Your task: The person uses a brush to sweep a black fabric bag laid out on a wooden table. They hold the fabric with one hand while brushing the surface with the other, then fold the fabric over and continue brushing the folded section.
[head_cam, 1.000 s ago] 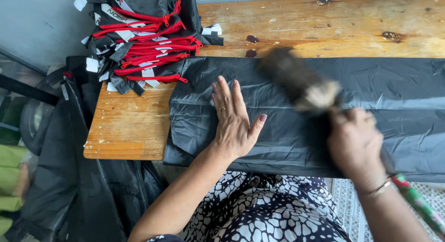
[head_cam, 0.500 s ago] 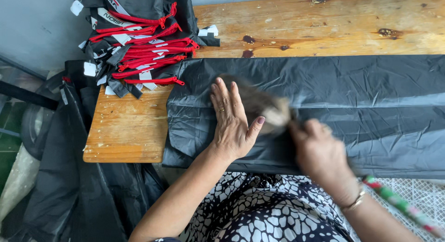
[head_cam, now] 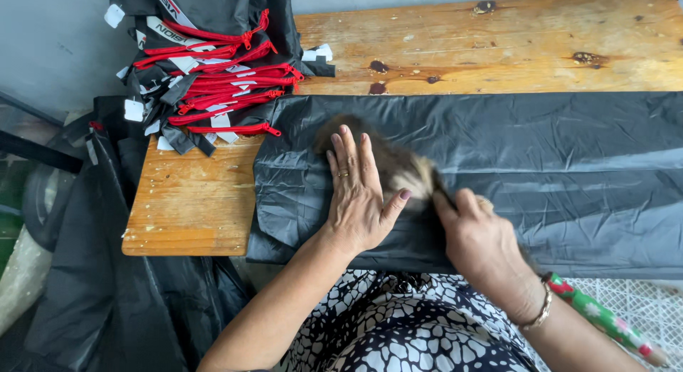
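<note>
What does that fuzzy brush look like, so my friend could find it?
Look at the wooden table, then the black cloth spread over it. The brush lies between the left hand and right hand: the only furry, brown-and-cream thing there.

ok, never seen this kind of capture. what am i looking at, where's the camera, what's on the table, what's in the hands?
There is no machine here: a person works with two bare hands, and the single camera sits on their head, looking down, so the arms enter from the bottom edge.

The surface is a worn wooden table. A long sheet of black fabric lies spread across it. At the table's far left corner sits a pile of black pieces with red zippers and white tags.

The left hand lies flat, fingers spread, pressing on the fabric. The right hand has its grip closed on a brush with dark and pale bristles, blurred by motion, right beside the left hand's thumb. Its handle is mostly hidden.

More black material hangs off the table's left side.
</note>
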